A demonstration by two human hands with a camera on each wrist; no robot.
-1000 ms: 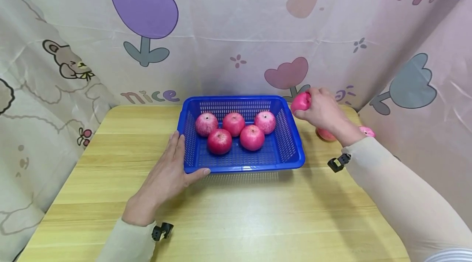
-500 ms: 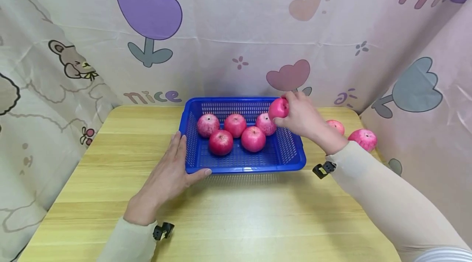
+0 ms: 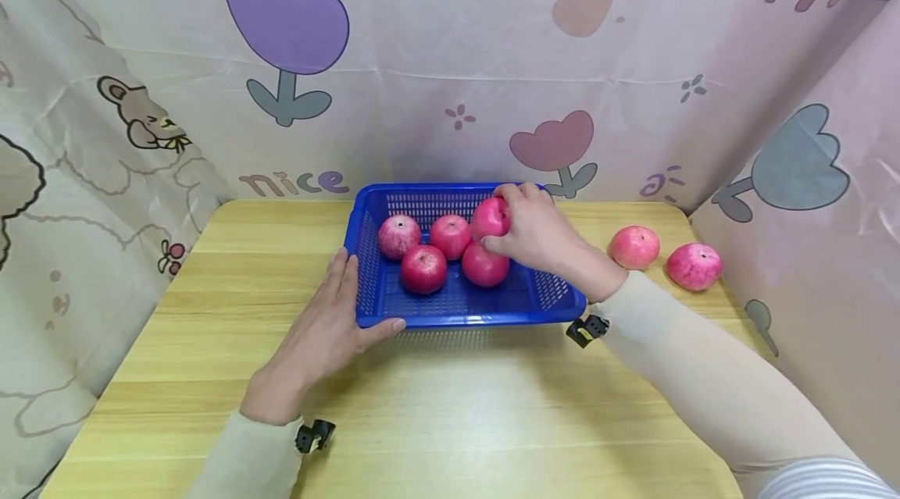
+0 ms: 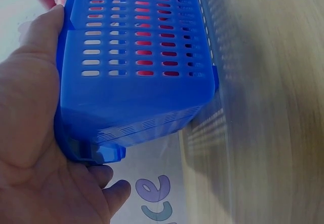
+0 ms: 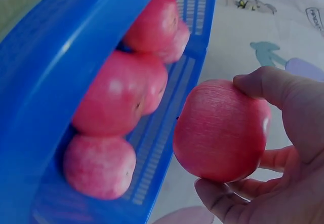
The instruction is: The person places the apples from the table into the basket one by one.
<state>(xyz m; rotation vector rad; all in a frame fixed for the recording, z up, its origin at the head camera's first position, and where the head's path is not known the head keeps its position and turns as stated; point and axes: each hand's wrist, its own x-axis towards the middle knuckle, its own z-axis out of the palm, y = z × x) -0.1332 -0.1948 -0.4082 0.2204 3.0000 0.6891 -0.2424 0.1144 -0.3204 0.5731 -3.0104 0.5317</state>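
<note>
A blue plastic basket (image 3: 467,321) with slotted walls stands on the table and holds several red-pink apples (image 3: 423,269). Over its back right part, my right hand (image 3: 540,229) grips another apple (image 3: 490,218) between thumb and fingers. In the right wrist view that held apple (image 5: 223,130) hangs above the rim level, apart from those inside. At the near left corner, my left hand (image 3: 318,339) rests against the basket, thumb along the front rim and fingers straight along the left side. One apple in the basket is hidden behind the right hand in the head view.
To the right of the basket, two more apples lie on the wooden table (image 3: 450,413): a pale pink apple (image 3: 634,247) and a streaked apple (image 3: 694,266). A printed curtain (image 3: 422,30) borders the table at the back and both sides.
My right hand has carried its apple leftward, from beyond the basket's right rim to over its inside. The two table apples have come into full view. My left hand stays at the corner.
</note>
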